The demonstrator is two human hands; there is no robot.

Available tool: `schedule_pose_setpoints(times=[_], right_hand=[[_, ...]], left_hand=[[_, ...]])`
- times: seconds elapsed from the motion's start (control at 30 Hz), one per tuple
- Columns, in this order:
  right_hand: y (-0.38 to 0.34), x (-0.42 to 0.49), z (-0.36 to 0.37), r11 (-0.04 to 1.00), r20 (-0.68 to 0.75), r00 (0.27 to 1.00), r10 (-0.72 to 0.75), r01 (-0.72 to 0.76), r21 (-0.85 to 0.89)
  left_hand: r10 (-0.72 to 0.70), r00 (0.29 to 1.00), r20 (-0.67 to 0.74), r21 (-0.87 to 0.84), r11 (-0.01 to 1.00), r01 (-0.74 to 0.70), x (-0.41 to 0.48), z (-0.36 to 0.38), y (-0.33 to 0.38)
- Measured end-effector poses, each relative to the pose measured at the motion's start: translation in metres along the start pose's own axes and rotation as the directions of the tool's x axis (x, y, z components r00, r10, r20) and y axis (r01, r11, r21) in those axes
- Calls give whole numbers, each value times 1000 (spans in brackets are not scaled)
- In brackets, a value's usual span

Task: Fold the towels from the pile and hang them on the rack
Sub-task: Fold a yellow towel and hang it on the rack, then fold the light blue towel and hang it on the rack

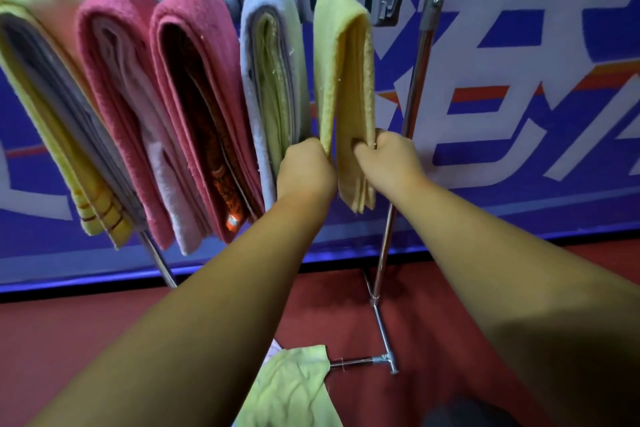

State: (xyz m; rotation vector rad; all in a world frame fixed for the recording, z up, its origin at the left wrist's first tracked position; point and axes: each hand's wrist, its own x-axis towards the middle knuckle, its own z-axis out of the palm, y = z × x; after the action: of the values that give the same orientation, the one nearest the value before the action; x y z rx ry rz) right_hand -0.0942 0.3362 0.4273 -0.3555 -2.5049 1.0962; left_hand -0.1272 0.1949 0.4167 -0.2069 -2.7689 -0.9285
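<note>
Your left hand [306,166] and right hand [388,158] each pinch a hanging half of the yellow towel [346,87], draped over the rack [408,114] at its right end; it hangs straight down, so pull downward to even it.

1. The chrome metal rack [405,135] stands on the red floor [104,333], before the blue-and-white printed banner [519,166].
2. On its top bar, the folded yellow terry towel [346,62] hangs rightmost, just beside the folded pale blue towel [266,45].
3. The left hand [306,166] and right hand [388,158] grip its lower edges from either side.
4. The crumpled pale green cloth [294,388] lies on the floor before the rack.
</note>
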Motion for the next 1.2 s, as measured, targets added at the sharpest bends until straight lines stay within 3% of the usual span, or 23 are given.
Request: schedule_pose_setpoints(times=[0.23,0.37,0.5,0.67,1.0,1.13,1.2], right_hand=[[17,-20,10,1000,46,999,25,-24,-18],[40,-43,24,987,218,968,126,-102,-121],[78,-77,67,944,378,878,294,-205,-258],[121,-128,141,886,541,702,462,-386,-257],[153,-216,286,785,692,434,578,-526,-326],[180,-246,320,736,691,354,630,-557,-385],[197,-260,337,705,685,303,662,-562,-432]], left_hand=[[3,996,89,-37,999,1,-7,16,-12],[59,971,232,41,997,-70,-25,22,-39],[38,877,480,75,994,-85,-57,35,-100],[-124,768,628,17,989,146,-102,63,-192],[-340,569,749,56,888,457,-167,133,-317],[-451,430,782,199,835,514,-190,169,-369],[-519,399,756,278,806,522,-202,183,-391]])
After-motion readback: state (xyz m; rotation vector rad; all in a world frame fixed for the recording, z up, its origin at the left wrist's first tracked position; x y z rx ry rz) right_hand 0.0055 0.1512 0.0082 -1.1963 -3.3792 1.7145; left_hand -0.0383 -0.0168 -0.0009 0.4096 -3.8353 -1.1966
